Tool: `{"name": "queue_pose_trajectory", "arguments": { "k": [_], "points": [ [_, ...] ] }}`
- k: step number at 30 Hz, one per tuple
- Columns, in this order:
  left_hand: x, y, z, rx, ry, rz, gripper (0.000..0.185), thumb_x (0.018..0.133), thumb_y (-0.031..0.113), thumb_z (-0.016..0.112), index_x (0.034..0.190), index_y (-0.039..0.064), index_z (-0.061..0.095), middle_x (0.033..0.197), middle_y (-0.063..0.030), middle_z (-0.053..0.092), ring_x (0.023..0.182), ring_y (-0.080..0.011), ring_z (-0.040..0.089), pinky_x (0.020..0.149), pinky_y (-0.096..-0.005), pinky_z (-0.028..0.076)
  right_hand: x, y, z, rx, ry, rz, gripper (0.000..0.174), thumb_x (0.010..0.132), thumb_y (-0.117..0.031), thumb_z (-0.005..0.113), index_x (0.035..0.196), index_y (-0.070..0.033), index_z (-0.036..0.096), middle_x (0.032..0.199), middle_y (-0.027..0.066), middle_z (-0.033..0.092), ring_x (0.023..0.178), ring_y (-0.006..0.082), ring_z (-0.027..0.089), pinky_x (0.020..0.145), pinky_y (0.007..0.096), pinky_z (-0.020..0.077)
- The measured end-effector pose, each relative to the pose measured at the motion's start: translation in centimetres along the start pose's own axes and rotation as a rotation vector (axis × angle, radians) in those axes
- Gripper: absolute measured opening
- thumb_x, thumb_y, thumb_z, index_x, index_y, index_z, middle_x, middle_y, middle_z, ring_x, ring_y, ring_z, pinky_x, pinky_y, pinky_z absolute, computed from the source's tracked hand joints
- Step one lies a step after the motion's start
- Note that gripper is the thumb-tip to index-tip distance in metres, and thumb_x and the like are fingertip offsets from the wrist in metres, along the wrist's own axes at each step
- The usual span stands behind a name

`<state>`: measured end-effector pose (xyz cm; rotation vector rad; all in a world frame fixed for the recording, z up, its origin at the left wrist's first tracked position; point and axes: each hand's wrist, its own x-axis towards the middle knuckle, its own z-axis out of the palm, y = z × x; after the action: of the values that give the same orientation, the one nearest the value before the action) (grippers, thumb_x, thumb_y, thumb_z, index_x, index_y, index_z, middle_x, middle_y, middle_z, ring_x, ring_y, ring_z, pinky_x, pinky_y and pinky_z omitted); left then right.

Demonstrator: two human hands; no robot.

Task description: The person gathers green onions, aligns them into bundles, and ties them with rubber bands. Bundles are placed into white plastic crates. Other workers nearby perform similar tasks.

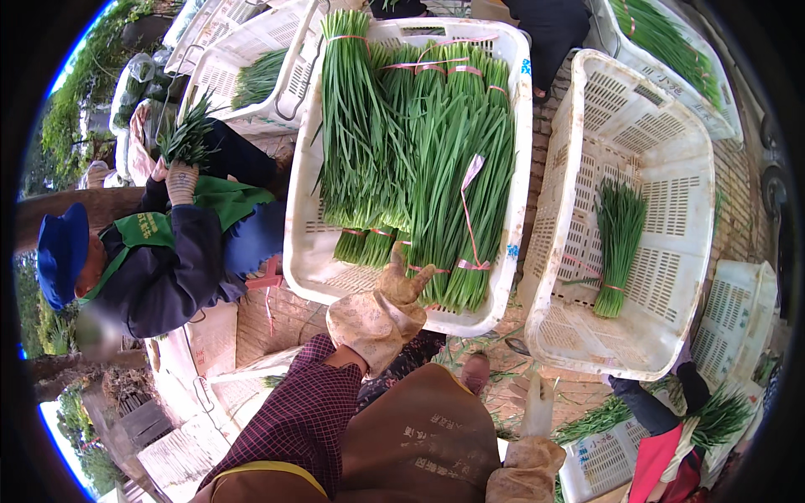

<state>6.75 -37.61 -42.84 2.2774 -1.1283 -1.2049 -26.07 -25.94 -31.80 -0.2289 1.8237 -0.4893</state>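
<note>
Before me stands a large white plastic crate [292, 207] with bundles of garlic chives [462, 144] tied with pink tape. One bundle [346, 94] lies along the left side with its cut ends at the far rim. My left hand [402, 280], in a patterned fabric glove, reaches over the near rim with thumb and finger spread. It is by the cut ends of the front bundles; whether it touches them I cannot tell. My right hand [534, 402], gloved with a loose cuff, hangs over the brick ground beside my brown apron, fingers apart and nothing seen in them.
To the right, another white crate [547, 251] holds one tied chive bundle [619, 245]. A co-worker [182, 270] on the left holds chives [188, 135]; another person [657, 440] is at lower right, with chives [723, 415]. More crates [277, 69] stand behind. Loose leaves litter the bricks.
</note>
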Motion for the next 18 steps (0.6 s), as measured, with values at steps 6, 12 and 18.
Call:
{"name": "queue_pose_trajectory", "arguments": {
  "k": [6, 12, 18],
  "points": [
    [-14.0, -6.3, -5.9, -0.570, -0.006, -0.082, 0.045, 0.097, 0.028, 0.069, 0.127, -0.004, 0.059, 0.103, -0.0117, 0.071, 0.091, -0.0185, 0.068, 0.079, -0.0330, 0.056, -3.7, 0.3, 1.4, -0.369, -0.422, -0.202, 0.024, 0.101, -0.009, 0.047, 0.103, 0.003, 0.068, 0.103, 0.0138, 0.072, 0.090, 0.0182, 0.068, 0.075, 0.0317, 0.0568],
    [-33.9, -16.1, -6.7, -0.637, 0.252, -0.536, 0.033, 0.098, 0.031, 0.065, 0.091, -0.001, 0.070, 0.073, -0.0089, 0.069, 0.061, -0.0168, 0.063, 0.058, -0.0308, 0.051, -7.2, 3.0, -0.5, -0.470, -0.626, -0.370, 0.031, 0.081, 0.014, 0.036, 0.087, 0.004, 0.065, 0.096, 0.0131, 0.072, 0.085, 0.0139, 0.066, 0.078, 0.0266, 0.0524],
    [-49.2, -23.3, -4.1, -0.663, 0.534, -0.838, 0.034, 0.097, 0.030, 0.064, 0.095, -0.003, 0.072, 0.070, -0.0102, 0.070, 0.060, -0.0166, 0.064, 0.059, -0.0313, 0.051, -8.4, 8.1, -2.6, -0.808, -0.666, -0.252, 0.029, 0.100, -0.004, 0.043, 0.125, 0.000, 0.057, 0.109, 0.0149, 0.071, 0.102, 0.0229, 0.069, 0.083, 0.0293, 0.0527]
  ]
}}
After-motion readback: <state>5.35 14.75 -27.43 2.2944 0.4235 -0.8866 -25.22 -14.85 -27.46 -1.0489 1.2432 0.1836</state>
